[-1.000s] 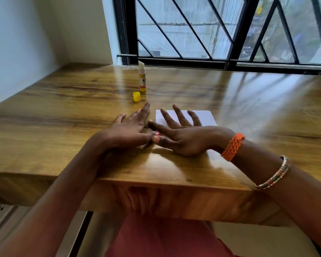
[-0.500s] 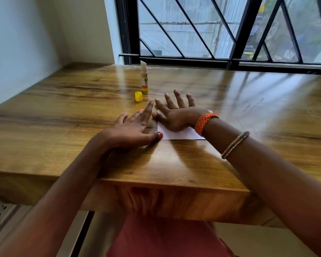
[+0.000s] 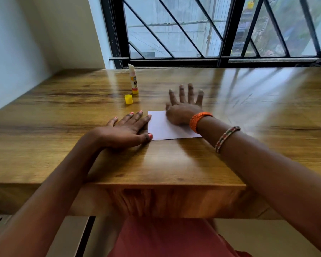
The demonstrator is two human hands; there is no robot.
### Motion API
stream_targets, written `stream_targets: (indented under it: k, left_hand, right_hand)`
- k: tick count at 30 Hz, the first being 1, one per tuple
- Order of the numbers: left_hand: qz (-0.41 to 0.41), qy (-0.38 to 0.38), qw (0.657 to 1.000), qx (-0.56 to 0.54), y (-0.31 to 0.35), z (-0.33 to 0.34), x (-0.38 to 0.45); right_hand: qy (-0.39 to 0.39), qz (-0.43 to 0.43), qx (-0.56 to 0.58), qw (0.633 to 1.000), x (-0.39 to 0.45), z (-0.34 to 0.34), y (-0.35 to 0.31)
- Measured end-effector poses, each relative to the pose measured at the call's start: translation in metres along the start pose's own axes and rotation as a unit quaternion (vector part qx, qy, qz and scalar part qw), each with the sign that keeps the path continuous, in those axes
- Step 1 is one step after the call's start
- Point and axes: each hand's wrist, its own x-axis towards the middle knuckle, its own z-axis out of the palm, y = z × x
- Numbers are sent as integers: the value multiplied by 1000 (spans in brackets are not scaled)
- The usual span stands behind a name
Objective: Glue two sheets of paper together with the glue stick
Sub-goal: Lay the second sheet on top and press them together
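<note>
A white paper [image 3: 162,127] lies flat on the wooden table [image 3: 183,164]; I cannot tell whether it is one sheet or two stacked. My left hand [image 3: 127,129] lies flat at its left edge, fingers straight, thumb touching the near left corner. My right hand [image 3: 183,106] presses on the paper's far part with its heel, fingers spread straight past the far edge onto the table. An uncapped glue stick [image 3: 133,80] stands upright beyond my left hand, its yellow cap [image 3: 128,99] just in front of it.
A barred window [image 3: 211,34] runs along the table's far edge. A white wall [image 3: 17,52] borders the table on the left. The table's front edge is close to my body.
My right hand has slid away from me across the paper, from the near part to the far edge. My left hand has stayed at the left edge.
</note>
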Motion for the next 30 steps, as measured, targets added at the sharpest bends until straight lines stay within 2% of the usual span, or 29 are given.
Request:
stream_targets:
  k: [5,8,9,11,13,15,17,19,21,24,27,30]
  left_hand:
    - [-9,-21,1000,0,-2,-1,4]
    - [5,-37,999,-21,2,-3,5]
    - [11,-39,998,-52,3,-5,4]
    - [19,-23,983,-180,5,-15,3]
    - [13,45,959,-281,8,-27,3]
    - [4,114,957,-265,11,-38,8]
    - [-7,137,961,-240,16,-39,9]
    - [-44,149,966,-205,19,-31,10]
    - [-71,194,970,-128,21,-24,16]
    - [-57,221,971,-70,25,-24,35]
    - [-55,240,967,-66,27,-29,53]
    - [-66,244,962,-107,26,-29,60]
  right_hand:
    - [1,79,4,997,-10,3,63]
    - [0,87,0,996,-15,10,81]
    - [-9,86,8,996,-14,10,82]
    - [-34,87,57,994,-10,4,81]
    - [-9,84,132,988,-7,-6,81]
    - [68,78,187,977,-7,-15,83]
    - [98,55,194,974,-12,-17,81]
    - [80,31,215,973,-17,-15,80]
    - [61,16,240,969,-16,-15,81]
    - [53,15,237,970,-13,-17,85]
    - [48,13,252,966,-12,-15,84]
    - [40,3,256,966,-13,-13,83]
